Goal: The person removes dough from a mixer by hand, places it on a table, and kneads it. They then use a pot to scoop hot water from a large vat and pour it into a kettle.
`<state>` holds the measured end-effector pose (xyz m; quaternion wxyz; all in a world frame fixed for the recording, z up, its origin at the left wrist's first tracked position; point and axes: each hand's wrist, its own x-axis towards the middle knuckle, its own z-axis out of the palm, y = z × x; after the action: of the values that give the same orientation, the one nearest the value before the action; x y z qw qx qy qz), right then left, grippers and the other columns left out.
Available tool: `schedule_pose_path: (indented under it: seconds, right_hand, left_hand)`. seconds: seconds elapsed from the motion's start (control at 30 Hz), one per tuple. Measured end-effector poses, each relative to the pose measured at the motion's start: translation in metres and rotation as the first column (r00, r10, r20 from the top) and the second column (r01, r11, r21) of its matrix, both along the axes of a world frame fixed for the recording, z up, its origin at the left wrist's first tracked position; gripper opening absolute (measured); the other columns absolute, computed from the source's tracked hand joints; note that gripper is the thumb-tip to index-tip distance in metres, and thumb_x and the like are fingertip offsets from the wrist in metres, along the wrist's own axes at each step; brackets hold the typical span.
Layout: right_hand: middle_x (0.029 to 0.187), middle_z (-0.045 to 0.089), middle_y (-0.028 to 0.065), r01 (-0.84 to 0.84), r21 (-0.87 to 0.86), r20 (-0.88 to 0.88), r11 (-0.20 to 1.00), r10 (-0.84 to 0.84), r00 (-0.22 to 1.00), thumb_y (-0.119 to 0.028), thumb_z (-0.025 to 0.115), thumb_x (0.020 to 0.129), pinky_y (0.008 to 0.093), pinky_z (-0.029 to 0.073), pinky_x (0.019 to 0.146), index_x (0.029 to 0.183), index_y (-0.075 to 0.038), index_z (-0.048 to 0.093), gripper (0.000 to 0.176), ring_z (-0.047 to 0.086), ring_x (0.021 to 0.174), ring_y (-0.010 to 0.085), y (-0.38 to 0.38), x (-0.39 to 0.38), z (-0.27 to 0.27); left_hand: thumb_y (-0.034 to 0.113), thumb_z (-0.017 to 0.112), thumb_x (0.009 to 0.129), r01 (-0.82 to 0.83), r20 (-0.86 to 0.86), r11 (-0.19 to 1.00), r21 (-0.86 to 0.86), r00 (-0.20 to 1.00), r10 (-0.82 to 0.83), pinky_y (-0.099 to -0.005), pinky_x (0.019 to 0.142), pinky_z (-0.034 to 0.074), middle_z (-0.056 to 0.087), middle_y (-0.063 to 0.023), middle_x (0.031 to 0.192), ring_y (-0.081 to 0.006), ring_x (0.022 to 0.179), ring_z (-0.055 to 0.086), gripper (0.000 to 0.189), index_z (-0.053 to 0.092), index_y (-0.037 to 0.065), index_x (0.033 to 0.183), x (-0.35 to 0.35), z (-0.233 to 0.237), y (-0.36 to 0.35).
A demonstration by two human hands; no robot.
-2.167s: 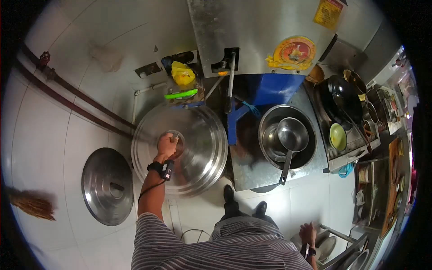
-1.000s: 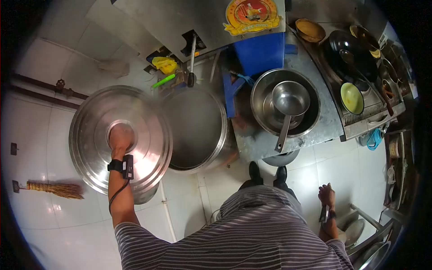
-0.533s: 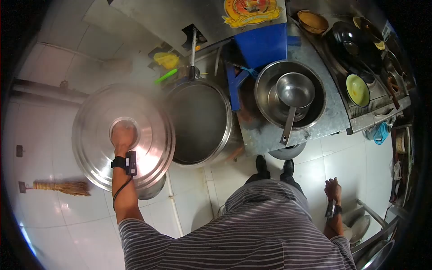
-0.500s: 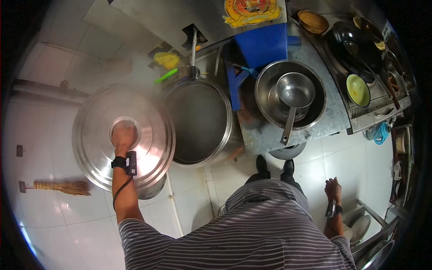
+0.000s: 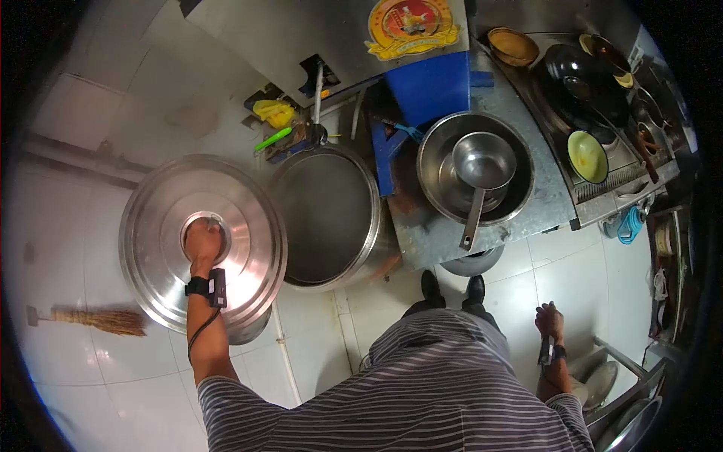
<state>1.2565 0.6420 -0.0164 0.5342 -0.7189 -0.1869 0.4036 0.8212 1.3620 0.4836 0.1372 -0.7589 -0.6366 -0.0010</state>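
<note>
My left hand (image 5: 203, 241) is closed around the handle at the middle of a large round metal lid (image 5: 154, 248). The handle itself is mostly hidden by my fingers. This lid is held to the left of a big steel pot (image 5: 325, 218), whose mouth is uncovered. Cloudy steam blurs the inside of the pot, so its contents cannot be made out. My right hand (image 5: 550, 320) hangs low at my right side, fingers loosely bent and holding nothing.
A ladle (image 5: 484, 160) rests in a steel basin (image 5: 520, 207) on the metal counter (image 5: 422, 245). Farther right are a black wok (image 5: 576, 75) and a yellow-green bowl (image 5: 587, 157). A straw broom (image 5: 102, 320) is at far left; a rack (image 5: 640, 388) stands at lower right.
The whole scene sits slightly lower in view, as my head has shifted. Steam around the lid has thinned. My left hand still grips the lid; my right hand hangs as before.
</note>
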Motion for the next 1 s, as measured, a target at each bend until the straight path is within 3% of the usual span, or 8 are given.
schedule_pose_path:
  seconds: [0.03,0.23,0.27,0.57,0.67,0.7,0.77,1.0]
  right_hand:
    - [0.076,0.058,0.0113,0.429,0.048,-0.671,0.902,-0.289,0.683,-0.036,0.053,0.094,0.0271,0.037,0.047,0.090,-0.002,0.052,0.034,0.045,0.056,0.0142,-0.003,-0.002,-0.012]
    - [0.071,0.056,0.0094,0.229,0.092,-0.444,0.969,-0.166,0.881,-0.035,0.048,0.096,0.0299,0.035,0.047,0.093,-0.003,0.052,0.033,0.044,0.053,0.0156,0.003,0.001,0.009]
    - [0.071,0.054,0.0082,0.508,0.031,-0.853,0.861,-0.243,0.462,-0.035,0.047,0.096,0.0311,0.036,0.048,0.092,-0.003,0.052,0.032,0.044,0.055,0.0154,0.016,-0.001,0.040]
    - [0.075,0.055,0.0130,0.594,-0.114,-0.841,0.796,-0.395,0.368,-0.025,0.048,0.096,0.0356,0.040,0.049,0.100,0.003,0.051,0.029,0.050,0.059,0.0203,0.024,-0.007,0.069]
    - [0.082,0.061,0.0204,0.542,-0.069,-0.812,0.837,-0.363,0.457,-0.024,0.049,0.096,0.0346,0.040,0.047,0.104,0.006,0.052,0.031,0.051,0.056,0.0221,0.007,-0.006,0.034]
    - [0.083,0.062,0.0214,0.355,-0.060,-0.375,0.933,-0.350,0.858,-0.025,0.049,0.095,0.0349,0.041,0.047,0.104,0.006,0.052,0.033,0.052,0.055,0.0226,-0.012,-0.007,-0.022]
    - [0.081,0.062,0.0203,0.155,0.106,-0.177,0.982,-0.135,0.975,-0.026,0.050,0.095,0.0348,0.041,0.046,0.104,0.006,0.052,0.033,0.051,0.054,0.0221,0.000,-0.006,0.016]
    - [0.074,0.056,-0.0009,0.294,-0.121,-0.405,0.948,-0.317,0.858,-0.023,0.055,0.085,0.0311,0.050,0.059,0.073,-0.011,0.055,0.017,0.056,0.072,0.0148,0.017,-0.012,0.078]
  left_hand:
    - [0.023,0.063,0.081,-0.022,-0.002,1.000,-0.009,1.000,0.022,-0.0455,0.080,0.050,0.066,-0.0212,0.097,-0.0397,0.091,0.063,0.027,0.066,0.003,0.097,0.000,0.000,0.000]
    - [0.024,0.064,0.080,0.078,0.047,0.997,0.007,0.996,-0.079,-0.0466,0.079,0.051,0.066,-0.0226,0.094,-0.0407,0.089,0.064,0.025,0.067,0.001,0.091,-0.016,-0.017,0.012]
    - [0.024,0.064,0.080,0.099,0.027,0.995,0.023,0.995,-0.099,-0.0468,0.079,0.051,0.066,-0.0227,0.094,-0.0407,0.089,0.064,0.026,0.067,0.001,0.092,-0.017,-0.020,0.013]
    - [0.027,0.061,0.082,0.014,0.057,0.997,-0.073,0.998,-0.010,-0.0473,0.080,0.050,0.065,-0.0225,0.097,-0.0401,0.091,0.063,0.029,0.065,0.001,0.096,0.002,-0.023,-0.002]
    - [0.027,0.061,0.082,0.022,0.058,0.999,-0.040,0.998,-0.019,-0.0469,0.082,0.050,0.065,-0.0219,0.100,-0.0394,0.094,0.062,0.030,0.065,0.001,0.096,0.005,-0.027,-0.003]
    - [0.027,0.061,0.082,0.018,0.050,0.999,-0.027,0.999,-0.017,-0.0467,0.083,0.049,0.064,-0.0217,0.101,-0.0390,0.096,0.062,0.030,0.065,0.000,0.096,0.007,-0.026,-0.004]
    - [0.027,0.061,0.082,0.006,0.027,1.000,-0.007,1.000,-0.006,-0.0463,0.085,0.048,0.064,-0.0212,0.104,-0.0383,0.099,0.061,0.031,0.065,0.000,0.096,0.008,-0.027,-0.005]
    - [0.029,0.059,0.084,0.010,0.160,0.998,-0.064,0.987,0.000,-0.0480,0.083,0.048,0.065,-0.0243,0.097,-0.0395,0.093,0.062,0.033,0.067,-0.002,0.090,0.006,-0.036,-0.008]
